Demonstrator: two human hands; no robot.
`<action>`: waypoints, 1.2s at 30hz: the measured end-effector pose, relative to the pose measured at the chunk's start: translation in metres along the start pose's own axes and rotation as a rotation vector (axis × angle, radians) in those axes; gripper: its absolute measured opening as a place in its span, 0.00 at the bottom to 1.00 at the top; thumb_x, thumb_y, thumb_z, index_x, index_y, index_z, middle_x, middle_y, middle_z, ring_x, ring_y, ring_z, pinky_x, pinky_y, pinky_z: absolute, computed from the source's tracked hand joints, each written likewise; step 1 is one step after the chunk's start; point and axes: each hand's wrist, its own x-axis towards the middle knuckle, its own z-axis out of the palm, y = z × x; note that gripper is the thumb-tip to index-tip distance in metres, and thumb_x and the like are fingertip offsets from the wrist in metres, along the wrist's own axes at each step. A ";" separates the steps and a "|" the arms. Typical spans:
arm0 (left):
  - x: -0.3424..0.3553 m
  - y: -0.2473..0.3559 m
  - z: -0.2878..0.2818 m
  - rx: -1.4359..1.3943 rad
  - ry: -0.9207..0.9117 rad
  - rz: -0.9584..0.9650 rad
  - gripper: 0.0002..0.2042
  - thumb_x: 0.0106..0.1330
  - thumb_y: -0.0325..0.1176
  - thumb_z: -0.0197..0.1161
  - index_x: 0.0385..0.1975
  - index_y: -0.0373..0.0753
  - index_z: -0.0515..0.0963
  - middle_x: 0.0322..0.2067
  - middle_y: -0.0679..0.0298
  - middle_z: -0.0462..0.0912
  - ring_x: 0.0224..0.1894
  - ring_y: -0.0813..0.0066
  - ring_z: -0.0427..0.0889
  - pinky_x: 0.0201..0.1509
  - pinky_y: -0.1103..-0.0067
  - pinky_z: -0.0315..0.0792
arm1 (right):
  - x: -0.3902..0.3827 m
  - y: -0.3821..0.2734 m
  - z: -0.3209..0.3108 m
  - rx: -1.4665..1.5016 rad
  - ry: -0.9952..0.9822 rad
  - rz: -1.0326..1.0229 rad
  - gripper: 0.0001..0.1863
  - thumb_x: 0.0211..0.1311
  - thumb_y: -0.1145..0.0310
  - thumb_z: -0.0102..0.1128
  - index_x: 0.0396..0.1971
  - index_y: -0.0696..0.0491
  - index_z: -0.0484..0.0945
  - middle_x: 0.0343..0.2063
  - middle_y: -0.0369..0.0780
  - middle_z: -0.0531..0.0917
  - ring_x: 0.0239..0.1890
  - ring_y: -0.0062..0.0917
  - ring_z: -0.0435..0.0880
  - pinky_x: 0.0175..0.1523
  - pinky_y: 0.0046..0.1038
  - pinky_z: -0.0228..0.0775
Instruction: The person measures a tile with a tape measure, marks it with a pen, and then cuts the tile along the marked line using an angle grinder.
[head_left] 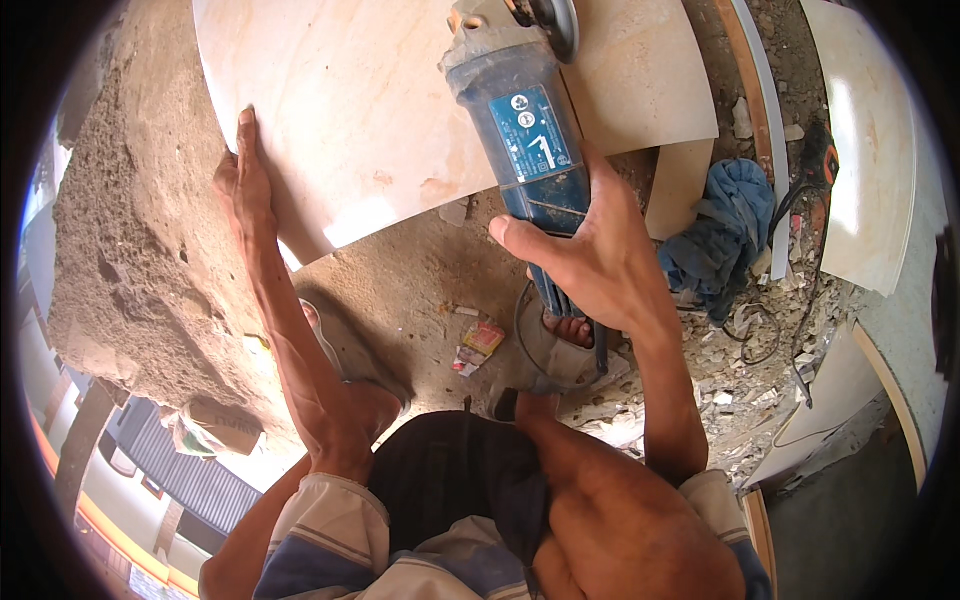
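My right hand is wrapped round the rear body of a blue angle grinder, thumb across its near side. The grinder's grey head and round disc point away from me at the top of the view, above a large glossy cream tile. Whether the disc touches the tile I cannot tell. At the tile's left edge my left hand grips it, one digit lying along the top face and the other fingers partly hidden at the edge. From the grinder's rear a dark cord loops down near my right foot.
A crumpled blue cloth lies right of the grinder beside a long thin strip. More cream tiles stand at the far right. Broken tile rubble covers the ground there. A small coloured packet lies between my feet.
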 end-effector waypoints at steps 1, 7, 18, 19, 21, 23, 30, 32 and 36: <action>-0.001 0.001 0.000 -0.009 -0.007 0.005 0.33 0.70 0.70 0.69 0.22 0.41 0.79 0.12 0.72 0.68 0.12 0.81 0.64 0.16 0.70 0.61 | -0.001 0.001 0.000 0.002 0.003 -0.003 0.33 0.55 0.56 0.81 0.54 0.61 0.79 0.36 0.41 0.85 0.35 0.25 0.86 0.42 0.32 0.82; -0.001 0.006 0.007 -0.081 -0.004 0.039 0.35 0.70 0.69 0.69 0.30 0.33 0.84 0.15 0.67 0.75 0.16 0.78 0.72 0.19 0.68 0.68 | 0.002 0.002 -0.002 0.014 -0.011 0.046 0.34 0.55 0.56 0.82 0.55 0.61 0.79 0.36 0.41 0.85 0.35 0.25 0.86 0.42 0.32 0.82; 0.002 0.001 0.008 -0.048 -0.010 0.014 0.34 0.72 0.69 0.67 0.28 0.37 0.86 0.11 0.75 0.66 0.12 0.84 0.62 0.18 0.72 0.58 | -0.010 0.011 0.000 -0.001 0.058 -0.049 0.35 0.54 0.56 0.82 0.55 0.61 0.79 0.37 0.41 0.84 0.37 0.27 0.85 0.45 0.34 0.81; 0.002 0.001 0.009 -0.045 0.000 0.017 0.34 0.72 0.69 0.67 0.28 0.37 0.86 0.11 0.75 0.66 0.12 0.84 0.61 0.18 0.72 0.58 | -0.010 0.011 0.000 -0.005 0.049 -0.035 0.35 0.54 0.56 0.82 0.55 0.61 0.79 0.37 0.41 0.84 0.37 0.27 0.85 0.45 0.34 0.81; 0.003 -0.001 0.010 -0.017 0.029 0.032 0.34 0.71 0.69 0.68 0.29 0.37 0.87 0.11 0.75 0.65 0.12 0.84 0.60 0.18 0.71 0.57 | -0.008 0.011 0.000 -0.025 0.029 0.004 0.35 0.53 0.56 0.82 0.55 0.61 0.79 0.38 0.41 0.85 0.37 0.27 0.85 0.45 0.34 0.81; 0.004 -0.002 0.011 -0.094 0.008 0.051 0.34 0.71 0.69 0.69 0.29 0.36 0.87 0.11 0.75 0.65 0.13 0.84 0.59 0.18 0.71 0.57 | -0.007 0.010 -0.003 -0.015 -0.004 0.027 0.35 0.54 0.55 0.80 0.56 0.62 0.78 0.41 0.48 0.87 0.41 0.38 0.89 0.51 0.41 0.81; 0.004 0.001 0.008 -0.031 0.006 0.021 0.35 0.71 0.69 0.69 0.32 0.32 0.87 0.11 0.75 0.65 0.12 0.84 0.60 0.16 0.71 0.57 | -0.007 0.008 -0.004 -0.045 -0.013 0.036 0.36 0.54 0.54 0.79 0.56 0.63 0.78 0.42 0.52 0.88 0.43 0.43 0.90 0.53 0.44 0.82; 0.002 0.002 0.007 -0.048 0.008 0.040 0.36 0.71 0.69 0.69 0.32 0.32 0.87 0.11 0.75 0.65 0.12 0.84 0.60 0.16 0.71 0.57 | -0.008 0.010 -0.002 -0.046 -0.002 0.034 0.36 0.54 0.55 0.81 0.56 0.62 0.78 0.40 0.46 0.86 0.40 0.34 0.88 0.49 0.39 0.82; 0.003 0.000 0.008 -0.036 0.016 0.037 0.36 0.70 0.70 0.68 0.29 0.34 0.85 0.11 0.75 0.65 0.12 0.84 0.60 0.15 0.70 0.56 | -0.014 0.013 -0.003 -0.051 0.003 0.001 0.35 0.54 0.56 0.80 0.56 0.62 0.78 0.43 0.52 0.88 0.44 0.42 0.90 0.54 0.44 0.81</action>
